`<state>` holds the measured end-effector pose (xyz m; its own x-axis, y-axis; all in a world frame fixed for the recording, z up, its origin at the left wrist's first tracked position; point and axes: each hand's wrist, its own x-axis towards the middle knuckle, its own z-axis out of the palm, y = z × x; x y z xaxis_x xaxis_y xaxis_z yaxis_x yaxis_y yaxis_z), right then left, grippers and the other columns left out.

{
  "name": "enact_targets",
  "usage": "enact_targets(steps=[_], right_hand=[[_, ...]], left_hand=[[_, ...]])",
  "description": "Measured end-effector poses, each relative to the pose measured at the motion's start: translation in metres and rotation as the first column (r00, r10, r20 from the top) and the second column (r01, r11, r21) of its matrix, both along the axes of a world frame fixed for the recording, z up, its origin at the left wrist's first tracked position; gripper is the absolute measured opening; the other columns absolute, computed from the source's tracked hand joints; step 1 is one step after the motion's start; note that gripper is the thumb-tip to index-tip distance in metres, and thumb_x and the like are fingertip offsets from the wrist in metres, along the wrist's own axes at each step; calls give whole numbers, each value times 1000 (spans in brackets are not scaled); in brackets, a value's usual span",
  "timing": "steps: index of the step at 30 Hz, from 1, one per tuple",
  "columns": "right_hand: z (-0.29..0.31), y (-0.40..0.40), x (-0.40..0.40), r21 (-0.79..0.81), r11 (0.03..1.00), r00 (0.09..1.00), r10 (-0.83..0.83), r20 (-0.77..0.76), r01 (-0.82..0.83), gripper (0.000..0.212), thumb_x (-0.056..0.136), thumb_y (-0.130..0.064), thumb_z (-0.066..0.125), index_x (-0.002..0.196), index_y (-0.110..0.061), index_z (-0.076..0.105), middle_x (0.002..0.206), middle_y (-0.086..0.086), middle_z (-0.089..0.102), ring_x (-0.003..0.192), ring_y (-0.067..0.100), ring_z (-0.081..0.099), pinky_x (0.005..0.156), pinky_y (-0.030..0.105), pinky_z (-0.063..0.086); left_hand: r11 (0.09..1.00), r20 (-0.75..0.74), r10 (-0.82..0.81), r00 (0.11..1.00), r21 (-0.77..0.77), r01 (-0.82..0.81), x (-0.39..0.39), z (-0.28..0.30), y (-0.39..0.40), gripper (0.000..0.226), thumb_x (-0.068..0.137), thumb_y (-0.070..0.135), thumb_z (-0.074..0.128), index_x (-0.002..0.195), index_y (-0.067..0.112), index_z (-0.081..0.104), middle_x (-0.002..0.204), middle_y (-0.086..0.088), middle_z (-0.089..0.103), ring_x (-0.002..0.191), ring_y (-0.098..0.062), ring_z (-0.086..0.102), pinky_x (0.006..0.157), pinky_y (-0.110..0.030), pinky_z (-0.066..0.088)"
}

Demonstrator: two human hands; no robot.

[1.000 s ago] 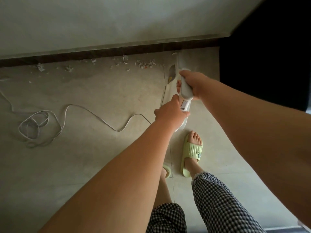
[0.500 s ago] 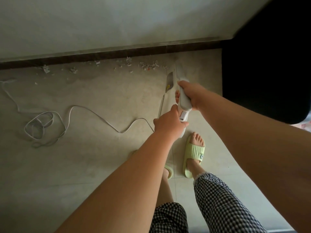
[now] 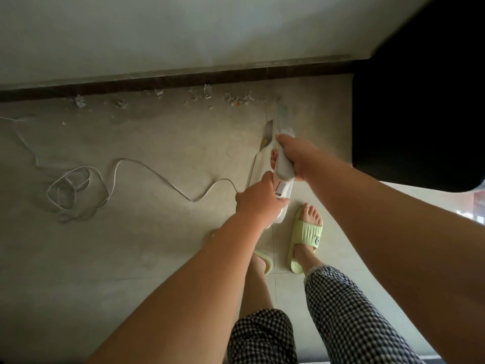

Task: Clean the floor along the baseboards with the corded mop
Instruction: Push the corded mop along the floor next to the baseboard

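Both hands grip the mop (image 3: 282,164): right hand (image 3: 298,157) high to steer, left hand (image 3: 258,202) low to push toward scraps (image 3: 237,99) by the baseboard (image 3: 157,84).

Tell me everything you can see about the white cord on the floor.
The cord is thin, white and looks like plastic-sheathed cable. It lies slack on the tile floor, snaking in curves from the mop leftward into a loose tangle of loops, then on toward the left edge, near the baseboard. Its end is out of view. Neither hand touches it.
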<state>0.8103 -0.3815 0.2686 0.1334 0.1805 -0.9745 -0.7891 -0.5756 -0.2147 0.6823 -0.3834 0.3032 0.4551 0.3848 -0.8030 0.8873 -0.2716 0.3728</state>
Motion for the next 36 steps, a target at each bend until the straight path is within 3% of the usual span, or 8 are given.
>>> enact_targets(steps=[4, 13, 20, 24, 30, 36], right_hand=[[-1, -3, -14, -15, 1000, 999, 5, -40, -5, 20, 98, -24, 52, 99, -5, 48, 61, 4, 48, 49, 13, 48, 42, 19, 48], [-5, 19, 7, -12, 997, 996, 75, 58, -74, 22, 98, -24, 53, 87, -6, 50, 63, 5, 51, 52, 13, 51, 46, 21, 51], [-6, 37, 19, 16, 994, 990, 110, 87, -111, 20, 96, -16, 52, 79, -5, 50, 65, 6, 51, 56, 13, 50, 60, 26, 51], [-8, 36, 18, 1, 993, 990, 118, 77, -118, 16, 95, -17, 54, 83, -6, 51, 65, 6, 53, 55, 13, 52, 59, 26, 52], [-9, 19, -2, -3, 997, 996, 74, 45, -73, 19, 97, -24, 52, 89, -7, 50, 62, 5, 51, 51, 13, 51, 47, 21, 51], [-12, 3, -27, -15, 997, 997, 70, -8, -70, 21, 97, -26, 52, 99, -6, 48, 62, 5, 50, 50, 14, 49, 43, 20, 49]], left_hand=[[999, -9, 30, 1000, -18, -30, -13, 0, -7, 38, 91, 40, 59, 117, 19, 42, 92, 3, 58, 97, -27, 62, 91, -42, 45], [998, 52, 64, 997, -4, -64, 7, -13, 11, 41, 91, 40, 59, 121, 19, 42, 93, 5, 54, 101, -28, 61, 94, -43, 44], [995, 77, 104, 992, -7, -104, 19, -21, 26, 42, 91, 38, 60, 122, 18, 42, 94, 4, 54, 100, -28, 61, 93, -45, 46], [990, 71, 140, 988, -9, -139, 17, -21, 23, 40, 90, 38, 60, 119, 18, 43, 95, 2, 56, 99, -29, 61, 93, -45, 46], [998, 31, 68, 997, -2, -68, -2, -11, 12, 38, 91, 40, 59, 118, 19, 42, 105, 0, 64, 99, -28, 62, 93, -45, 46], [996, -7, 82, 997, -32, -82, -26, -9, -4, 39, 91, 39, 60, 119, 19, 42, 98, 2, 61, 100, -28, 61, 91, -41, 44]])
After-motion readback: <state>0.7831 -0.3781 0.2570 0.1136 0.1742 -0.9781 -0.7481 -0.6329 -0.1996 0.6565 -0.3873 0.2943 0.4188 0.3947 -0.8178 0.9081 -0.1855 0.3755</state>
